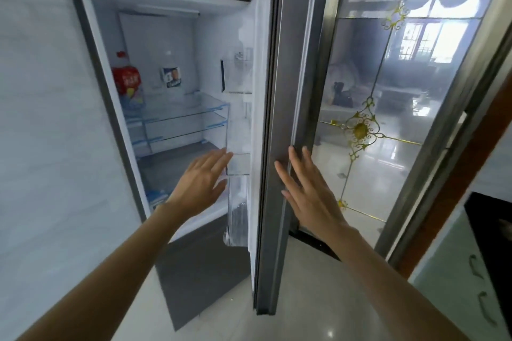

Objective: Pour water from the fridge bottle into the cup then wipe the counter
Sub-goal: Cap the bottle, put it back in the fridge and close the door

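Fridge door (273, 130) stands open. Right hand (310, 191) lies flat on its outer edge, grip spread; left hand (201, 180) reaches inside, grip spread, holding nothing. 2 bottles stand on the top glass shelf (177, 108): a red-capped bottle (126, 79) at left, a clear bottle (171, 72) mid-shelf. Which one holds water is unclear. Likely heavy when full, cold and slick; best taken around the body below the label. Cup not visible.

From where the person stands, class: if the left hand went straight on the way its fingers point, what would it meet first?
Probably the clear door bin on the open fridge door: the left hand points up and right, fingertips already near it. Depth is unclear.
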The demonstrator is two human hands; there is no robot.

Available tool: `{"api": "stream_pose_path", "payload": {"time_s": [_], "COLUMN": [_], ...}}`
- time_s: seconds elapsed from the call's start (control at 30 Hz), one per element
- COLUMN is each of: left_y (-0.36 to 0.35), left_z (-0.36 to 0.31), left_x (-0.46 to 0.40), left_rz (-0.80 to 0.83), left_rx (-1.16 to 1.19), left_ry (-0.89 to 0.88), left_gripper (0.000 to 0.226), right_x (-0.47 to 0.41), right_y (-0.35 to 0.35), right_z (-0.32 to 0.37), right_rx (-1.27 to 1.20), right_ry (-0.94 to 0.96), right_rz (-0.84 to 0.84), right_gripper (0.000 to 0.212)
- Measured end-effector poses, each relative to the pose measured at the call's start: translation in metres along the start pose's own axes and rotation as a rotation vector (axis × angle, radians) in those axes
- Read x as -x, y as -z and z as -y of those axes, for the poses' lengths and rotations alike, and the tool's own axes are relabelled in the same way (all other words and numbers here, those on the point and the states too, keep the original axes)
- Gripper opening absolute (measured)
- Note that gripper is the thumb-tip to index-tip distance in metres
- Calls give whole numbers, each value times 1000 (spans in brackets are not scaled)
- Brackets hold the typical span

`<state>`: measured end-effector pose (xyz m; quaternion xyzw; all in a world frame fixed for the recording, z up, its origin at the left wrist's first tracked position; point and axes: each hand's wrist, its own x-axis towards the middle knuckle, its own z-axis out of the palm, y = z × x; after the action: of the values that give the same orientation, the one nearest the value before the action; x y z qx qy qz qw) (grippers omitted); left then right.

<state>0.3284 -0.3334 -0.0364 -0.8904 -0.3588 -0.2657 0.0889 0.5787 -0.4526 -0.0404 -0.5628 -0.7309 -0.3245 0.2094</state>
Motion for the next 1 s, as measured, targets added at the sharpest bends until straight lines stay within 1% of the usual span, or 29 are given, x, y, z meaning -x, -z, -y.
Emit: {"api": "stream_pose_path", "payload": {"time_s": [0.1,0.33,0.47,0.57,0.67,0.83,0.93,1.0], "left_y": [10,25,21,7,-10,-24,-33,-38], "left_z": [25,97,136,164,194,229,245,252], "left_x": [11,28,42,63,84,102,107,107], "left_rz": [23,67,74,79,82,40,66,87], "left_rx": [-40,-68,-79,-83,-97,-60,-68,-73], "left_ry": [70,177,205,194,214,183,148,144], "left_gripper": [67,65,66,66,66,64,66,66], "right_x": [-17,-74,-111,-138,-165,-206,-222,-234], "right_y": [-13,-46,-71,-96,-124,-154,-167,-175], "right_z": [21,85,127,152,177,216,233,241], "right_rx": [-52,-133,-196,-283,-317,-339,-347,-331], "right_ry": [49,157,109,42,31,-25,-65,-62], "right_rz": [-53,-94,-117,-97,-85,-170,-225,-222], "right_gripper": [73,77,80,85,85,82,82,81]}}
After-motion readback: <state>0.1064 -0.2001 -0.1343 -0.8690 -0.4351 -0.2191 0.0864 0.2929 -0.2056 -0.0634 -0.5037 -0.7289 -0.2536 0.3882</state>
